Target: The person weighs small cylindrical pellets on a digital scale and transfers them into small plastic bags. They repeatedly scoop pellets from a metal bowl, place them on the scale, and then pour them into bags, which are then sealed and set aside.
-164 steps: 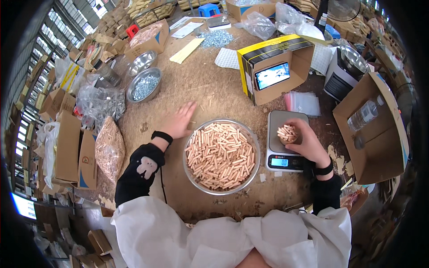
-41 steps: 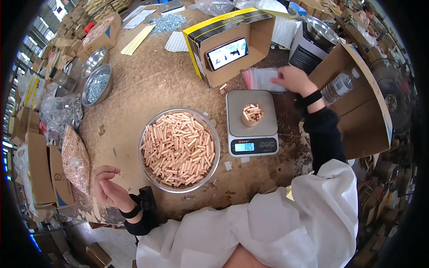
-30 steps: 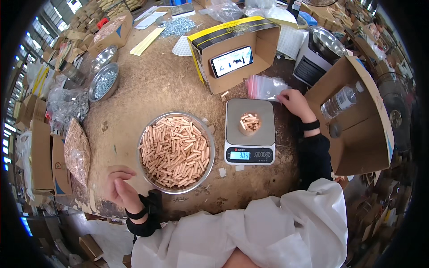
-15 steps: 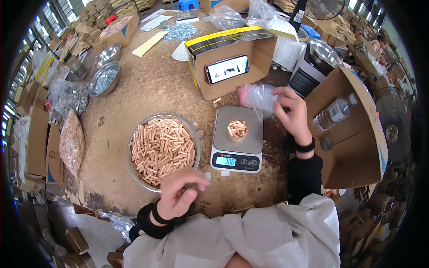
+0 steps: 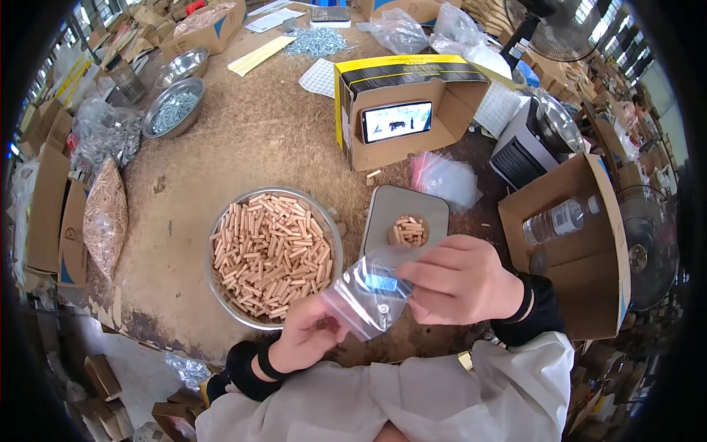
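Observation:
A clear zip bag [image 5: 367,295] is stretched between my hands, in front of the digital scale [image 5: 401,214]. My left hand [image 5: 309,333] grips the zip end, beside the bowl's near rim. My right hand [image 5: 460,283] pinches the other end between thumb and fingers. Through the film the scale's lit display shows. On the scale's plate stands a small round cup of wooden dowels [image 5: 409,231]. Left of it, a steel bowl [image 5: 213,286] is full of loose dowels [image 5: 271,254]. More flat zip bags [image 5: 447,181] lie behind the scale on the right.
A phone [image 5: 398,121] leans inside an open cardboard box [image 5: 375,153]. At right, another box [image 5: 582,287] holds a plastic bottle [image 5: 556,223]. Steel bowls, one holding screws [image 5: 174,109], stand back left near a bag of dowels [image 5: 105,221]. Behind is a screw pile [image 5: 317,42].
My right hand has come away from the bag pile to the front of the scale with one bag. My left hand has moved right and taken hold of its zip end.

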Action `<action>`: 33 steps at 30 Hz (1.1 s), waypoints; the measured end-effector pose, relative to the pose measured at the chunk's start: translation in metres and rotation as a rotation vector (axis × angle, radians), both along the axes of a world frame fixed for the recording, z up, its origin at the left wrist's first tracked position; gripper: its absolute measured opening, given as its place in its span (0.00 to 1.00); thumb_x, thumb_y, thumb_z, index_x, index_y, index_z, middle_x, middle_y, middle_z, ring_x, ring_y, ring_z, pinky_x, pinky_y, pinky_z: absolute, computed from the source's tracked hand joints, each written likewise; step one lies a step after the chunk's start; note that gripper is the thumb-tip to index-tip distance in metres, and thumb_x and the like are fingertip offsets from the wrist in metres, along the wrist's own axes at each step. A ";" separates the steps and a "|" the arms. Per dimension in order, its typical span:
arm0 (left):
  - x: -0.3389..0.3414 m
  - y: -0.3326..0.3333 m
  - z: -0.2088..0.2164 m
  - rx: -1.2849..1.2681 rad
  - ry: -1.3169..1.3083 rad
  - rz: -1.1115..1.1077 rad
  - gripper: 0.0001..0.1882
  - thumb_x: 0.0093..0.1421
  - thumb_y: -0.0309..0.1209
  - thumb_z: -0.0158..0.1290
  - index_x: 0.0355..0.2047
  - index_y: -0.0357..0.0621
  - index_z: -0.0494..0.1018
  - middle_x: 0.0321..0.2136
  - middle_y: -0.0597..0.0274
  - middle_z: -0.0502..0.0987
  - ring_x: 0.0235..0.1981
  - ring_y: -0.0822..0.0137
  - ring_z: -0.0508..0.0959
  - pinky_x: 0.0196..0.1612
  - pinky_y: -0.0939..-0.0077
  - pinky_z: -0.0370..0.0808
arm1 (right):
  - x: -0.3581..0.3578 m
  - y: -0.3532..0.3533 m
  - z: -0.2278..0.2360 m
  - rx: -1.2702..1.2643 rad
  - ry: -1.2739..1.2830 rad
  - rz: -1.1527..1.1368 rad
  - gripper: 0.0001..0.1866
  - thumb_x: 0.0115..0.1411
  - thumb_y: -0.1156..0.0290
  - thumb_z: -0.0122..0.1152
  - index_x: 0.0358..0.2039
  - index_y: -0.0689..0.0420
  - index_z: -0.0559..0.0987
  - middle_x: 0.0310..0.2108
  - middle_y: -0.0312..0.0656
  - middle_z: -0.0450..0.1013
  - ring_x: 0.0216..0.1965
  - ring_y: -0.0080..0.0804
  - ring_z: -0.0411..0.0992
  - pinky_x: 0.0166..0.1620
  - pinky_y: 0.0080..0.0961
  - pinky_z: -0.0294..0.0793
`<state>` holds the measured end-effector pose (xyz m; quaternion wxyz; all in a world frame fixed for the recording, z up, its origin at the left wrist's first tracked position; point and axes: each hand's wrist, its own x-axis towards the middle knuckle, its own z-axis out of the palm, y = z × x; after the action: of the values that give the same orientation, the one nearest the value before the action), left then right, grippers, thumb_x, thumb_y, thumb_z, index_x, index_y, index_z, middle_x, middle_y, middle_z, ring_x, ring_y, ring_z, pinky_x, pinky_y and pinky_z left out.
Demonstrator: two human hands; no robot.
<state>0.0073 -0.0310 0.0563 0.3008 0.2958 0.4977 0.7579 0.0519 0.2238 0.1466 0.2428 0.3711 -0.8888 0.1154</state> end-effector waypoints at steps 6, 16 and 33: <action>-0.011 -0.013 0.006 -0.070 0.287 0.021 0.07 0.59 0.17 0.50 0.33 0.40 0.77 0.27 0.60 0.79 0.24 0.68 0.79 0.28 0.78 0.72 | -0.051 0.017 0.027 0.114 -0.305 0.077 0.16 0.51 0.60 0.68 0.17 0.53 0.71 0.26 0.35 0.73 0.25 0.32 0.73 0.26 0.29 0.70; -0.017 -0.006 0.000 0.042 0.589 -0.081 0.10 0.53 0.22 0.56 0.36 0.46 0.77 0.29 0.61 0.76 0.25 0.61 0.74 0.28 0.70 0.71 | -0.191 0.108 -0.071 0.069 -0.768 -0.324 0.08 0.53 0.65 0.65 0.29 0.56 0.82 0.25 0.42 0.78 0.28 0.39 0.76 0.32 0.34 0.73; -0.012 -0.007 0.005 0.054 0.505 -0.061 0.09 0.54 0.25 0.60 0.35 0.42 0.73 0.30 0.59 0.77 0.28 0.58 0.77 0.29 0.69 0.72 | -0.170 0.057 -0.040 -0.415 -1.233 -0.061 0.08 0.53 0.72 0.68 0.24 0.62 0.79 0.20 0.31 0.73 0.20 0.13 0.66 0.25 0.15 0.64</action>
<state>-0.0048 -0.0384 0.0612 0.1816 0.4984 0.5274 0.6636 -0.1183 0.2813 0.1068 -0.2422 0.1568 -0.8345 0.4694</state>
